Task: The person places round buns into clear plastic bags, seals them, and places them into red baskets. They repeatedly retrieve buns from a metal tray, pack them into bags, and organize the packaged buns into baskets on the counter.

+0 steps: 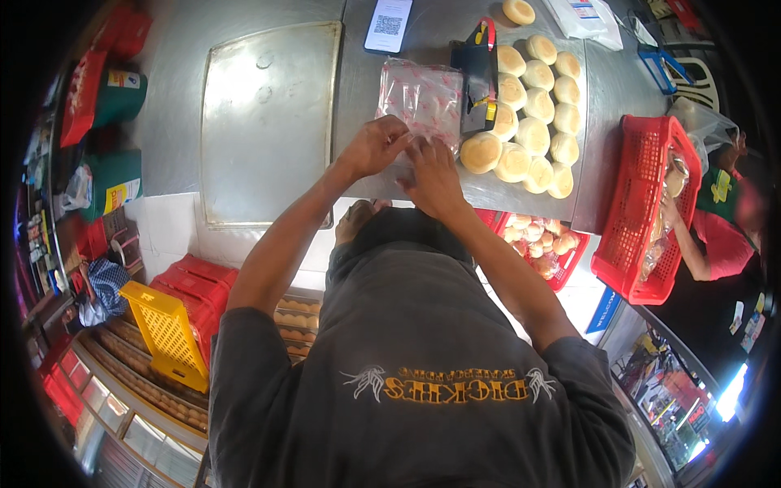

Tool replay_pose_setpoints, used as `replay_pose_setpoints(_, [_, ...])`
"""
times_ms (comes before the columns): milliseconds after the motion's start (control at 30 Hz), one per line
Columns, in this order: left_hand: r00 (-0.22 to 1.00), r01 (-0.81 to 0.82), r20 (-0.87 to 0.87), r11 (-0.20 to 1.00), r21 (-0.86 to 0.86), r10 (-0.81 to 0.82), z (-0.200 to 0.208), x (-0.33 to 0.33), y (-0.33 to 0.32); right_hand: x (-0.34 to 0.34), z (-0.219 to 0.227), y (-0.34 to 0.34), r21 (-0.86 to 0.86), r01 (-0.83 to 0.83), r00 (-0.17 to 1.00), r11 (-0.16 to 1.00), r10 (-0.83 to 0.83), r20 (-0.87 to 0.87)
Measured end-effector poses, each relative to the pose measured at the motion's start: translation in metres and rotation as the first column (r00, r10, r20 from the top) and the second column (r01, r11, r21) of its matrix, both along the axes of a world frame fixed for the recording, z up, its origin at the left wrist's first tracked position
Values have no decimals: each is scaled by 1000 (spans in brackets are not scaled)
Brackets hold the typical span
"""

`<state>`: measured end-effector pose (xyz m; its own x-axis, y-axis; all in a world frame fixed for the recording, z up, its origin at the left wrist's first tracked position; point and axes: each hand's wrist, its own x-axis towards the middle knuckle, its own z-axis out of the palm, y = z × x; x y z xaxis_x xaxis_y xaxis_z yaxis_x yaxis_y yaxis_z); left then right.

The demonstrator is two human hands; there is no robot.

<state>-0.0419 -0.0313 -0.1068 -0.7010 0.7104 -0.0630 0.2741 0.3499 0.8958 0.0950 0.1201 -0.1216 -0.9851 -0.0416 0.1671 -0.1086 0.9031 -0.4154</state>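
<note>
My left hand [373, 147] and my right hand [435, 176] meet at the near edge of a clear plastic bag [419, 99] with a pink print, which lies flat on the steel table, possibly on a stack of others. The fingers of both hands are curled together and pinch the bag's near edge; the fingertips are partly hidden. Just beyond my right hand stands a black tape dispenser [474, 71] with red and yellow parts. Rows of round pale buns [533, 136] sit to the right of it on the table.
A metal tray [268, 122] lies left on the table; a phone [388, 26] lies at the far side. A person [720, 244] at right reaches into a red crate [610, 244] of bagged bread. Another red crate [561, 276] with bagged buns stands below the table; a yellow crate [167, 333] stands lower left.
</note>
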Motion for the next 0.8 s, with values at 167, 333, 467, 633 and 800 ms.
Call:
replay_pose_setpoints(167, [963, -231, -68, 931, 284, 260, 107, -4, 13, -32, 6, 8, 118, -48, 960, 992, 14, 278])
replay_pose_setpoints(333, [904, -422, 361, 598, 682, 227, 146, -61, -6, -36, 26, 38, -27, -186, 939, 982, 185, 290])
replay_pose_setpoints(467, [752, -624, 630, 516, 587, 192, 127, -43, -28, -31, 116, 65, -615, 257, 842, 746, 139, 521])
replay_pose_setpoints(633, [658, -716, 722, 477, 510, 215, 129, -17, -13, -78, 154, 54, -963, 94, 996, 252, -19, 93])
replay_pose_setpoints(800, [810, -587, 322, 671, 454, 491, 118, -19, -39, -106, 152, 36, -867, 115, 943, 485, 220, 249])
